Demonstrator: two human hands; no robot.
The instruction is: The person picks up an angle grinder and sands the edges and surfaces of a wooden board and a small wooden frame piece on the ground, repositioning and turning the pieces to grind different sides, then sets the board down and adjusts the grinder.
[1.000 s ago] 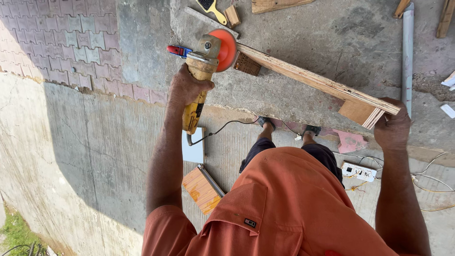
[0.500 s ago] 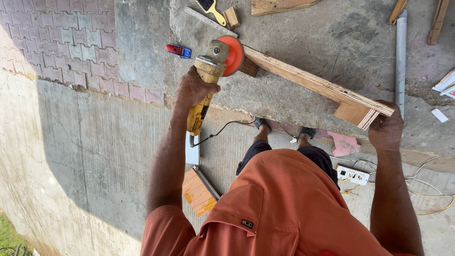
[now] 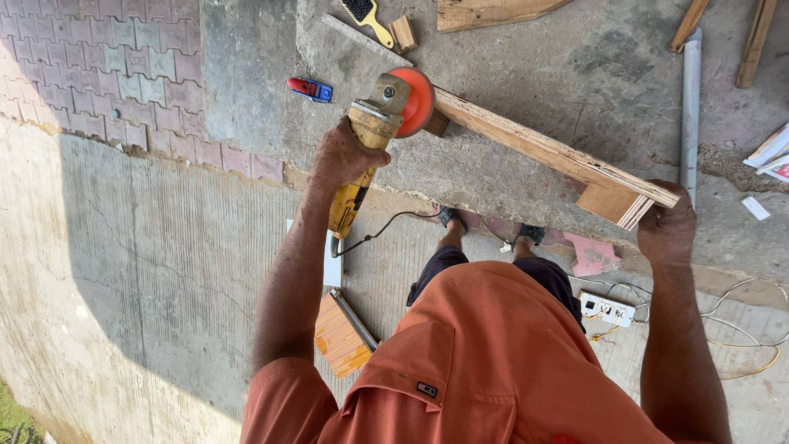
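Note:
My left hand (image 3: pixel 341 156) grips the body of a yellow angle grinder (image 3: pixel 367 136). Its orange disc (image 3: pixel 417 100) sits against the left end of a long wooden plank (image 3: pixel 534 148). The plank lies slanted across a raised concrete slab (image 3: pixel 526 57). At the plank's right end my right hand (image 3: pixel 667 232) closes over it, just above a small wooden block (image 3: pixel 612 204) fixed under it. The grinder's black cord (image 3: pixel 386 226) runs down toward my feet.
On the slab lie a yellow-handled brush (image 3: pixel 367 15), a small wood offcut (image 3: pixel 403 33), a red and blue tool (image 3: pixel 310 89), a wood panel (image 3: pixel 485 10) and a grey pipe (image 3: pixel 690 107). Below on the ground are a white power strip (image 3: pixel 606 308), loose wires and an orange wooden piece (image 3: pixel 341 337).
My left hand has carried the grinder to the right, away from the red and blue tool, so the disc now meets the plank's left end. My right hand stays on the plank's right end.

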